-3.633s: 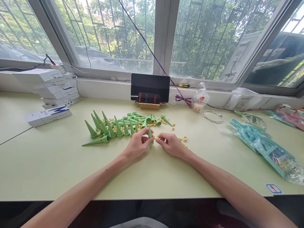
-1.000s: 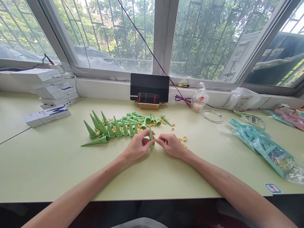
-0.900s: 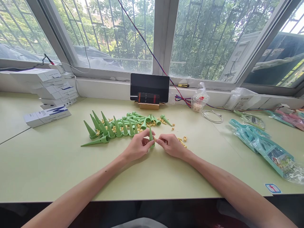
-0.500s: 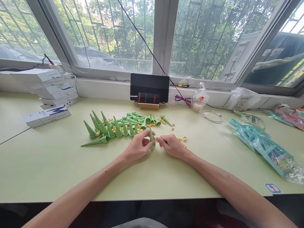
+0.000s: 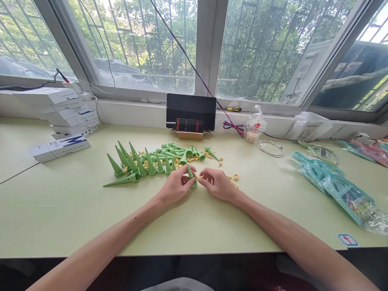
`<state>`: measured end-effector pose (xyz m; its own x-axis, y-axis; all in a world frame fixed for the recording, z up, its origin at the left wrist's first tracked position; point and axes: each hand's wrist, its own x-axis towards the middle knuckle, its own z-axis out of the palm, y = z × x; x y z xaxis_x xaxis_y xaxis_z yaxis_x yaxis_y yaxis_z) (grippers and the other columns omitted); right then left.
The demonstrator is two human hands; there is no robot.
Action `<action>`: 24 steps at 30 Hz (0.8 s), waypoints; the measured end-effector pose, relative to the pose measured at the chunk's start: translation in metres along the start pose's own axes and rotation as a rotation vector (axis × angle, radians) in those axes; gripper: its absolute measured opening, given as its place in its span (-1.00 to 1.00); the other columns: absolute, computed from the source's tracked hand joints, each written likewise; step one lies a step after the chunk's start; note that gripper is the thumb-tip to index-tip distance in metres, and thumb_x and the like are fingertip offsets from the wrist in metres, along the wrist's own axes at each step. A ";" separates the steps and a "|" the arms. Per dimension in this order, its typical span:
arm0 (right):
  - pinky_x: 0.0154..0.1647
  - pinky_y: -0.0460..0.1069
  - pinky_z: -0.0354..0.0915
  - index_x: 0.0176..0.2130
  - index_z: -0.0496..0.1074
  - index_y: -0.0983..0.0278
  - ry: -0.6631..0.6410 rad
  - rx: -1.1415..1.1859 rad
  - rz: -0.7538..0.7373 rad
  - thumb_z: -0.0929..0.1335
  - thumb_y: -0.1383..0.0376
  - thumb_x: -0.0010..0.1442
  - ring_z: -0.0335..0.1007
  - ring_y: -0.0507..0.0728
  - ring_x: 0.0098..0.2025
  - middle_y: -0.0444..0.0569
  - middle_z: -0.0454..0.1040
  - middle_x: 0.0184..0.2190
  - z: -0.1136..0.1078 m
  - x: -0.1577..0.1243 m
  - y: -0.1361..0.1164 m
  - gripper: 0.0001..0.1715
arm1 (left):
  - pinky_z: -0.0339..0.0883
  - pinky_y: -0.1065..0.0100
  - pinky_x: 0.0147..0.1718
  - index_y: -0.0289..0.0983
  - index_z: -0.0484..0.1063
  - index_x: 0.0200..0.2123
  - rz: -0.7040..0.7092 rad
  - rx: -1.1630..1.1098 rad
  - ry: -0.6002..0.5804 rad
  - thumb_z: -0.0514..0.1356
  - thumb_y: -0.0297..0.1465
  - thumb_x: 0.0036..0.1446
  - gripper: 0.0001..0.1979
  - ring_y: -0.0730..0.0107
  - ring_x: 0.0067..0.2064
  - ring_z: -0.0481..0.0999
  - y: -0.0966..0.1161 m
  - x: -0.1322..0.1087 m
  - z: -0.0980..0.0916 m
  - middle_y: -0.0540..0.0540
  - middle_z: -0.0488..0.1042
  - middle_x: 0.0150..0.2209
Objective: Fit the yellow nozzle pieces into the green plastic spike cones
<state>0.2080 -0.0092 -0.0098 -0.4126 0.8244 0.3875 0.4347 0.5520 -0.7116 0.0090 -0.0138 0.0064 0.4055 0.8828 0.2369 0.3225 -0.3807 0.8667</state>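
My left hand [image 5: 176, 183] is closed around a green plastic cone spike [image 5: 190, 171], gripping it near the base, with its tip leaning up and slightly left. A small yellow piece [image 5: 197, 177] sits at the cone's right side. Just right of it is my right hand [image 5: 216, 184], its thumb and fingers parted at the yellow piece; whether they still touch it is hard to see. Several green cones [image 5: 150, 163] stand in a row to the left, and one cone [image 5: 123, 180] lies on its side in front of them.
More green cones [image 5: 174, 150] lie heaped behind, mixed with small yellow parts. Loose yellow parts [image 5: 233, 182] lie beyond my right hand. A tablet and phone [image 5: 190, 124] stand at the back. White boxes [image 5: 60, 147] are left; bagged teal items [image 5: 336, 182] are right.
My right fingers have loosened from a tight pinch and spread apart beside the cone. The cone in my left hand has tilted and shifted slightly left.
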 end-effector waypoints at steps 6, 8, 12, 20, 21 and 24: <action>-0.41 -0.08 0.21 -0.26 0.41 0.28 0.001 0.009 -0.032 0.33 0.29 0.25 0.26 0.02 -0.46 -0.09 0.45 -0.41 0.000 0.001 0.000 -0.91 | 0.25 0.48 -0.57 -0.24 0.30 -0.14 -0.016 0.018 0.003 0.14 -0.29 0.21 -0.80 0.57 -0.54 0.38 -0.001 0.001 -0.001 0.00 0.44 -0.30; -0.41 -0.08 0.21 -0.27 0.40 0.29 0.005 0.010 -0.035 0.32 0.30 0.26 0.26 0.02 -0.45 -0.09 0.45 -0.42 0.000 0.002 0.001 -0.91 | 0.25 0.48 -0.56 -0.24 0.30 -0.14 -0.019 0.019 -0.004 0.14 -0.29 0.22 -0.81 0.57 -0.53 0.38 0.000 0.000 -0.001 -0.01 0.44 -0.28; -0.41 -0.07 0.18 -0.29 0.40 0.29 0.001 -0.002 -0.030 0.32 0.31 0.26 0.26 0.03 -0.44 -0.10 0.44 -0.44 0.001 0.002 0.002 -0.91 | 0.26 0.47 -0.54 -0.24 0.32 -0.15 -0.014 0.030 -0.015 0.15 -0.29 0.21 -0.81 0.57 -0.51 0.39 0.000 0.000 -0.001 -0.02 0.44 -0.25; -0.42 -0.07 0.15 -0.34 0.38 0.29 -0.014 0.000 -0.022 0.30 0.29 0.28 0.26 0.03 -0.45 -0.10 0.44 -0.47 0.003 0.000 0.006 -0.85 | 0.20 0.47 -0.53 -0.25 0.35 -0.22 0.013 0.071 -0.030 0.16 -0.34 0.17 -0.86 0.59 -0.52 0.30 0.000 -0.001 -0.002 -0.02 0.43 -0.22; -0.42 -0.07 0.15 -0.34 0.37 0.29 -0.015 0.001 -0.020 0.30 0.29 0.28 0.25 0.03 -0.45 -0.11 0.43 -0.48 0.003 0.000 0.006 -0.84 | 0.20 0.47 -0.53 -0.25 0.35 -0.22 0.014 0.075 -0.029 0.16 -0.34 0.16 -0.87 0.59 -0.52 0.29 0.000 -0.001 -0.002 -0.01 0.43 -0.24; -0.43 -0.07 0.13 -0.36 0.37 0.29 -0.020 -0.006 -0.017 0.30 0.29 0.29 0.23 0.02 -0.46 -0.12 0.41 -0.50 0.002 0.000 0.005 -0.82 | 0.18 0.48 -0.54 -0.25 0.37 -0.24 0.013 0.076 -0.021 0.17 -0.34 0.14 -0.87 0.58 -0.53 0.26 -0.001 -0.001 -0.001 0.01 0.41 -0.31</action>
<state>0.2081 -0.0067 -0.0146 -0.4357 0.8121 0.3882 0.4321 0.5670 -0.7013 0.0076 -0.0138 0.0063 0.4281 0.8718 0.2382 0.3804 -0.4130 0.8275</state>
